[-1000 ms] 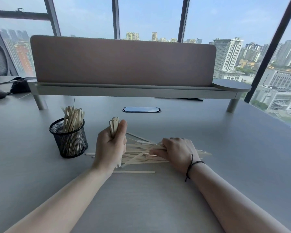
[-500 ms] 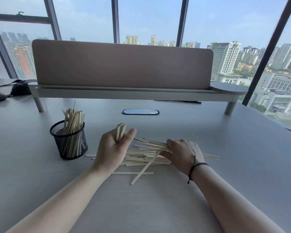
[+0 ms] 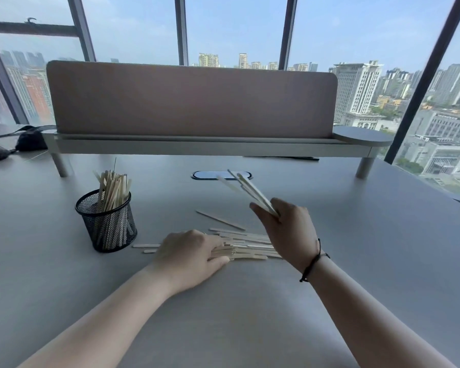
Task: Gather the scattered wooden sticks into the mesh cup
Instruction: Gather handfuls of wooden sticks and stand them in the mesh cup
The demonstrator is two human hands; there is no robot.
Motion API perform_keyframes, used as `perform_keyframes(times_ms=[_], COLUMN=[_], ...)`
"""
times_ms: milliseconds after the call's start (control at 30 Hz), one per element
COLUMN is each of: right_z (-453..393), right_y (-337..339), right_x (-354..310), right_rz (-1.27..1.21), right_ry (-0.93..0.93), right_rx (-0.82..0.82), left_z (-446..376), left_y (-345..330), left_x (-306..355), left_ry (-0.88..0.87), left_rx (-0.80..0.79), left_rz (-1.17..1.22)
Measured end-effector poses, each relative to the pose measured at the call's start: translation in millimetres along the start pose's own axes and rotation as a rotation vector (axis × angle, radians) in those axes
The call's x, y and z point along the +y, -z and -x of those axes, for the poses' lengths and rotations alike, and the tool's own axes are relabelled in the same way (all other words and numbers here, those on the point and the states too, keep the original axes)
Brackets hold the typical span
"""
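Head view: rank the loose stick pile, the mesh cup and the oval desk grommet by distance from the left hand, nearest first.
1. Loose stick pile: under the left hand, touching its fingers and running to its right.
2. Mesh cup: left of the hand, slightly farther back.
3. Oval desk grommet: far back, mid-desk.

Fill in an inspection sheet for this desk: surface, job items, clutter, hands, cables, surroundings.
Surface: grey desk, flat.
Job items: mesh cup upright at left, many sticks standing in it; pile of sticks lying between the hands; one stray stick behind the pile.
Clutter: dark bag at far left.
Hands: left hand flat on the pile's left end; right hand raised, fingers shut on a bundle.
Cables: nothing seen; cable port empty.
Surroundings: divider, windows, city.
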State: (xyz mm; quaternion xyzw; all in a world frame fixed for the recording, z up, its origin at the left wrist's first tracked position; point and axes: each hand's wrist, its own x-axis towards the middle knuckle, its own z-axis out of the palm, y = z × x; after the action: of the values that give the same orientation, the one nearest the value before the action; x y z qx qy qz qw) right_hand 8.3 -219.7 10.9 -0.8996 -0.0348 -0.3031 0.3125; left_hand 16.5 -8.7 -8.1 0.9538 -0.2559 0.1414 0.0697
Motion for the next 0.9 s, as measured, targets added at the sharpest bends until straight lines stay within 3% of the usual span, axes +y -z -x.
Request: perform_keyframes(times_ms=[100,200,333,433,500,600,900], right_z=[-2,1,3,2,4,10,26], right_y=[10,13,11,6,1,-7,-17], right_x=[-19,-29,-38,-43,-44,-43,-40], right_rz=[-0.375,-0.661,-0.955,-1.100,-1.142,-1.142,-0.939], right_ry=[-0.038,-0.096,-0.219,-0.286,-0.313,-0.306,-0.255], right_rx=[0.032,-0.045,-0.127,-0.156,-0.167,-0.183,-0.193], left_z=[-1,-1,-7,-9,-7,-5,-1], left_y=[-2,-6,0,9,10,7,-1], left_x=[-4,-5,-1,7,12,18,23], left_ry=[-0.012,0.018,0.089,0.200,0.248,0.301,0.267], left_rx=[0.045,0.152,0.332,0.357,0.336,0.333,0.366], left_rz=[-0.017,0.129,0.649,1.068,1.290,1.427,1.405])
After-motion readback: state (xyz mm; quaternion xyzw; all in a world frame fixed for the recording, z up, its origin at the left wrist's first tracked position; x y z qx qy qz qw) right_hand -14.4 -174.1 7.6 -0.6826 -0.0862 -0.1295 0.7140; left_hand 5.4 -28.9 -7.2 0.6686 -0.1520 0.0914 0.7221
